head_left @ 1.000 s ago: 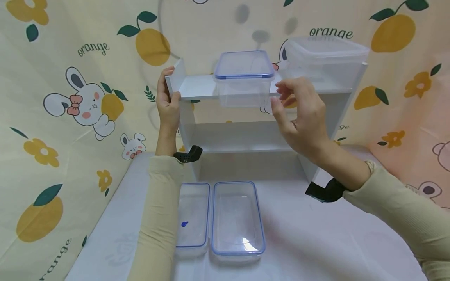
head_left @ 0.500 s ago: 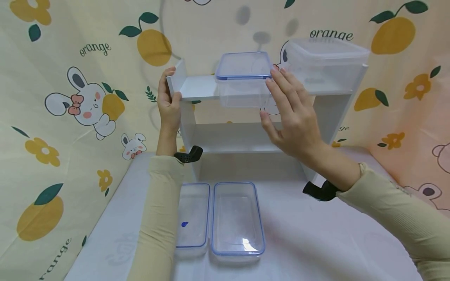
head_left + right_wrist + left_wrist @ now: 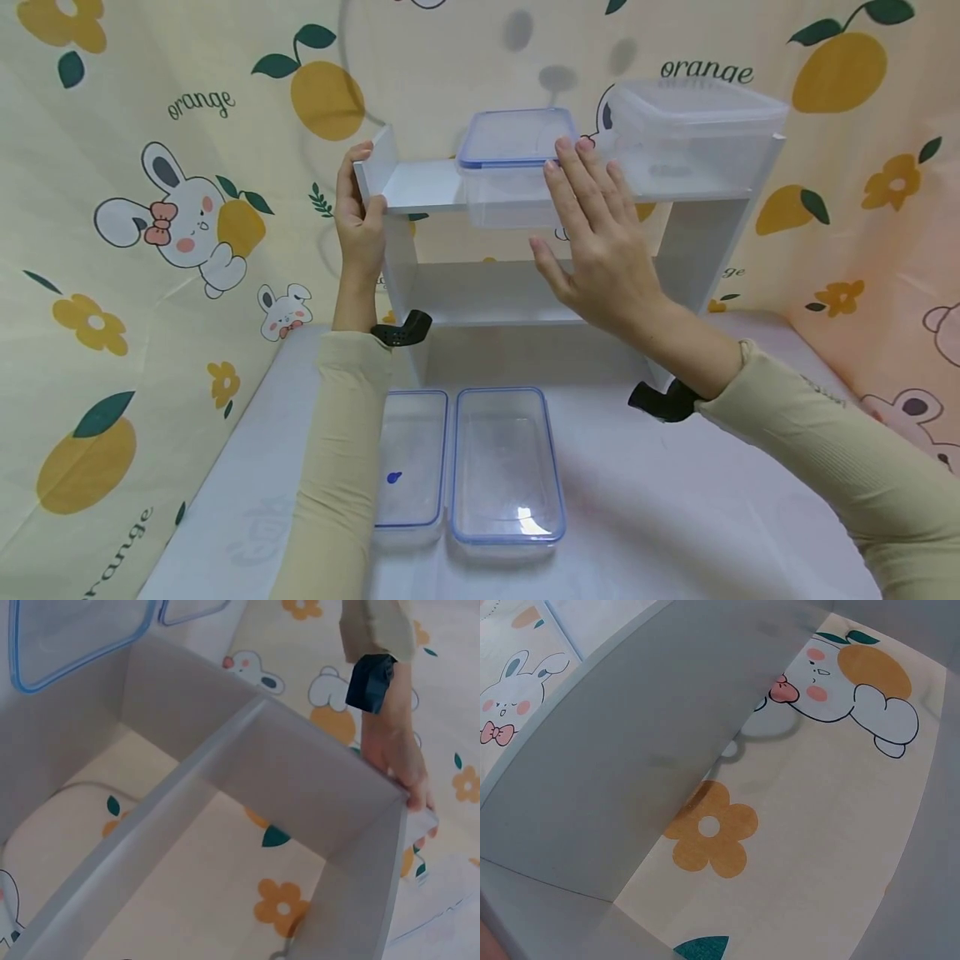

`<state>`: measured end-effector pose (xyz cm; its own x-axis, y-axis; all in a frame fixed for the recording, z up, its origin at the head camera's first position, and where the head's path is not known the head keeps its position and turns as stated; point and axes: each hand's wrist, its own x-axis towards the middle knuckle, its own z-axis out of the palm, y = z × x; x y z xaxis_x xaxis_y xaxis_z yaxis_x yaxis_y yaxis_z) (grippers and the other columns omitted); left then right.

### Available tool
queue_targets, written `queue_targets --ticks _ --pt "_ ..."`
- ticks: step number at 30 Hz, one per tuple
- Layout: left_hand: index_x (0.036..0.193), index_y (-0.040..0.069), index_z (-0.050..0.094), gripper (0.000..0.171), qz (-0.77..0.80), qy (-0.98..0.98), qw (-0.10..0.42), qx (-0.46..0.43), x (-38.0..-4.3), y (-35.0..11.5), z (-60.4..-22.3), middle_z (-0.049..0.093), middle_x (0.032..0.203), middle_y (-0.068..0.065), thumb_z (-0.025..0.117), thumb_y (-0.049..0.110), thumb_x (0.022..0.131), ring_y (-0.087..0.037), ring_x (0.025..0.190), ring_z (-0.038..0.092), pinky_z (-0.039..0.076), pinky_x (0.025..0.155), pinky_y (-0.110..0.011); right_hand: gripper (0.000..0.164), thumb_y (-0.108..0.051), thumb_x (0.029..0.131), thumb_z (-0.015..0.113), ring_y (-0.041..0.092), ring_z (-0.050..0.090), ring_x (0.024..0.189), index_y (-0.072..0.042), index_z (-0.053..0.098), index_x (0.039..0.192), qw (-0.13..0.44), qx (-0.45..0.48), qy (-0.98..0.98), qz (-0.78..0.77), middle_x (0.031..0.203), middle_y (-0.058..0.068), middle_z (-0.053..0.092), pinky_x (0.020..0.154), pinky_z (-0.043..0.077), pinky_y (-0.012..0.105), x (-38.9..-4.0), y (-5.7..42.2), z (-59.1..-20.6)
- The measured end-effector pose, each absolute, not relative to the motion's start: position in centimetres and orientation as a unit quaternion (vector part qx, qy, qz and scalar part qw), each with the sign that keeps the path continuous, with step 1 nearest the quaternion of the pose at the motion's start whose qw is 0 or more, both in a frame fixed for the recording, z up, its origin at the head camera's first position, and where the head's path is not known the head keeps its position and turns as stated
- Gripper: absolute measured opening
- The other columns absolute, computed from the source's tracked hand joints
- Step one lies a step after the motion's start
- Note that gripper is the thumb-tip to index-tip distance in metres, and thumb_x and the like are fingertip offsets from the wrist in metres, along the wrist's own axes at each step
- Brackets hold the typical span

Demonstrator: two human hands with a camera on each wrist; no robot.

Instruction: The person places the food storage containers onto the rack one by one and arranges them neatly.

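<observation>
A white shelf unit [image 3: 423, 185] stands at the back in the head view. My left hand [image 3: 362, 218] grips the upper end of its left side panel; the right wrist view shows that same hand at the panel's corner. On the top board sits a clear plastic food container [image 3: 504, 187] with a blue-rimmed lid, its front jutting past the board's edge. My right hand [image 3: 603, 250] is held up at the container's front right, fingers straight and covering that corner. Whether the fingers touch it I cannot tell. The left wrist view shows the unit's inside panels [image 3: 630, 742].
Another clear container [image 3: 697, 133], with a whitish lid, stands at the top board's right end. Two blue-rimmed containers, a right one [image 3: 506, 475] and a left one [image 3: 412, 450], lie side by side on the table [image 3: 660, 508]. My left sleeve [image 3: 337, 467] partly hides the left one.
My right hand's bent fingers have straightened, and the hand has moved left from beside the container to its front right corner. My left hand stays on the panel. The container looks unmoved.
</observation>
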<state>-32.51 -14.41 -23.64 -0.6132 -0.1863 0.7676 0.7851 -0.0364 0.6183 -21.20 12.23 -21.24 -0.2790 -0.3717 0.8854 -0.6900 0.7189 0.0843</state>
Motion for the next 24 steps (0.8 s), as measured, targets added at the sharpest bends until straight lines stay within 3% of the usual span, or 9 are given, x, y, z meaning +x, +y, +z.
queue_targets --ticks 16,24 --pt "0.129 0.003 0.044 0.050 -0.681 -0.588 0.358 -0.247 -32.7 -14.5 -23.3 0.042 0.146 -0.011 0.034 -0.010 0.081 -0.011 0.125 0.042 0.035 0.105 -0.030 0.060 -0.023 0.092 0.055 0.043 0.035 0.140 0.012 0.041 0.138 0.514 0.321 -0.788 0.113 0.149 0.028 0.039 0.120 0.022 0.048 -22.4 11.1 -20.9" --pt "0.129 0.003 0.044 0.051 -0.696 -0.578 0.349 -0.245 -32.6 -14.3 -23.5 0.043 0.146 -0.011 0.034 -0.012 0.081 -0.014 0.123 0.042 0.035 0.100 -0.028 0.061 -0.024 0.094 0.053 0.042 0.033 0.142 0.012 0.037 0.141 0.487 0.304 -0.814 0.090 0.151 0.028 0.035 0.119 0.024 0.050 -22.7 10.9 -20.7"
